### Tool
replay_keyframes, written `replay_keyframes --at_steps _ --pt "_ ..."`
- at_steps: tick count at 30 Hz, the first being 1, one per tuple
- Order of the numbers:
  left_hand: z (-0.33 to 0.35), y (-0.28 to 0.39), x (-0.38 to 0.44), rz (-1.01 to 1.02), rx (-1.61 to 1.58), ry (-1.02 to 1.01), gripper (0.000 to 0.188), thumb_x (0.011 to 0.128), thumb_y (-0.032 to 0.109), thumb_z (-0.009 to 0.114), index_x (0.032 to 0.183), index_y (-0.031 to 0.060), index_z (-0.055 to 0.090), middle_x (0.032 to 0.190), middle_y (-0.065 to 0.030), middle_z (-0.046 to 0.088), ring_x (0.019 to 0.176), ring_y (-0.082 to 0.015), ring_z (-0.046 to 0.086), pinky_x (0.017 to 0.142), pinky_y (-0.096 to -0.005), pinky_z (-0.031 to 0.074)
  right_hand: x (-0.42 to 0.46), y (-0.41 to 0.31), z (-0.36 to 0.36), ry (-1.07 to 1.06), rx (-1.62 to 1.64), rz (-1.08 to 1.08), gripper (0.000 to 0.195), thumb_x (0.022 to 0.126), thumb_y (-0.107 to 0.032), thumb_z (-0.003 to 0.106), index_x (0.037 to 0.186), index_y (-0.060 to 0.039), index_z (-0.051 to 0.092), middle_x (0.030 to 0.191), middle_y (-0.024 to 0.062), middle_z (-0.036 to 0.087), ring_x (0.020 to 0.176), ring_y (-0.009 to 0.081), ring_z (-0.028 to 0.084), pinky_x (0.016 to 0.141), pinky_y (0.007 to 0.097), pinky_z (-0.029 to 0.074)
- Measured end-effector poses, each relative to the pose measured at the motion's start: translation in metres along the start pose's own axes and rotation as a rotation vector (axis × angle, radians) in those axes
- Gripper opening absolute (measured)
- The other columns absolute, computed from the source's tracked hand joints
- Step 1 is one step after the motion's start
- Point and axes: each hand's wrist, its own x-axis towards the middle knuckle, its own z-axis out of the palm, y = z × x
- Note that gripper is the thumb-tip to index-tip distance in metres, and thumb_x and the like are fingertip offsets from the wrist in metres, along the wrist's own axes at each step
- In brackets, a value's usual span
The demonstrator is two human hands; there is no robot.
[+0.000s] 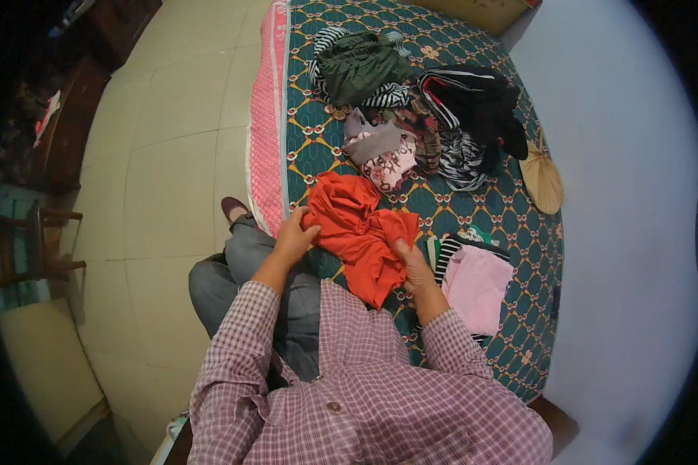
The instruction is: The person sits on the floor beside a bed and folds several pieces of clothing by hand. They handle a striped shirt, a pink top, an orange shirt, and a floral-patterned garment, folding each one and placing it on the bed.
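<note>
A crumpled orange-red garment [360,226] lies on the patterned bed cover in front of me. My left hand [295,235] grips its left edge between thumb and fingers. On the opposite side, my right hand [413,264] holds the cloth near its lower right edge, the thumb on top. Just beyond the garment is a rumpled grey and pink printed garment [384,151]. To the right of my right hand sits a stack of folded clothes with a pink cloth [478,288] on top and black-and-white striped fabric beneath.
Farther up the bed [535,343] lie a dark green garment [358,67] over striped cloth, black clothes [477,99] and a zebra-patterned cloth [462,160]. A woven hand fan [542,177] rests by the right-hand wall. A wooden chair [38,244] stands on the tiled floor at left.
</note>
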Motion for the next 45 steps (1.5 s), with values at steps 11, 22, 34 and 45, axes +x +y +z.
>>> replay_keyframes --at_steps 11,22,34,45 --pt "-0.054 0.043 -0.038 -0.022 -0.847 0.042 0.028 0.086 0.002 0.059 0.114 0.0003 0.059 0.103 -0.0067 0.063 0.096 -0.0118 0.06 0.084 -0.0253 0.048 -0.001 -0.038 -0.004 -0.113 -0.047 -0.007 0.037 0.097 -0.016 0.052 0.129 0.0014 0.054 0.12 0.0102 0.063 0.104 0.0205 0.064 0.088 0.0331 0.054" --pt "-0.061 -0.014 -0.049 -0.083 0.083 0.142 0.04 0.086 0.02 0.068 0.119 -0.0002 0.058 0.11 -0.0201 0.066 0.102 -0.0283 0.064 0.089 -0.0342 0.048 0.04 0.002 -0.019 -0.004 -0.24 0.134 0.045 0.097 -0.023 0.057 0.131 0.0063 0.051 0.129 0.0152 0.059 0.109 0.0221 0.062 0.092 0.0327 0.05" --pt "-0.053 -0.004 -0.006 -0.212 0.315 0.13 0.038 0.078 0.032 0.075 0.087 -0.0018 0.062 0.083 -0.0175 0.068 0.079 -0.0303 0.066 0.069 -0.0392 0.05 0.057 -0.001 -0.012 -0.016 -0.263 0.085 0.04 0.096 -0.026 0.061 0.124 0.0031 0.058 0.117 0.0118 0.064 0.101 0.0185 0.064 0.082 0.0301 0.053" --pt "-0.052 -0.001 0.001 -0.252 0.024 0.119 0.022 0.084 0.02 0.067 0.093 -0.001 0.066 0.079 -0.0095 0.067 0.075 -0.0182 0.064 0.07 -0.0304 0.051 0.051 -0.01 0.004 0.068 -0.562 -0.096 0.033 0.083 -0.01 0.068 0.113 0.0015 0.064 0.104 0.0069 0.068 0.089 0.0162 0.064 0.081 0.0294 0.05"
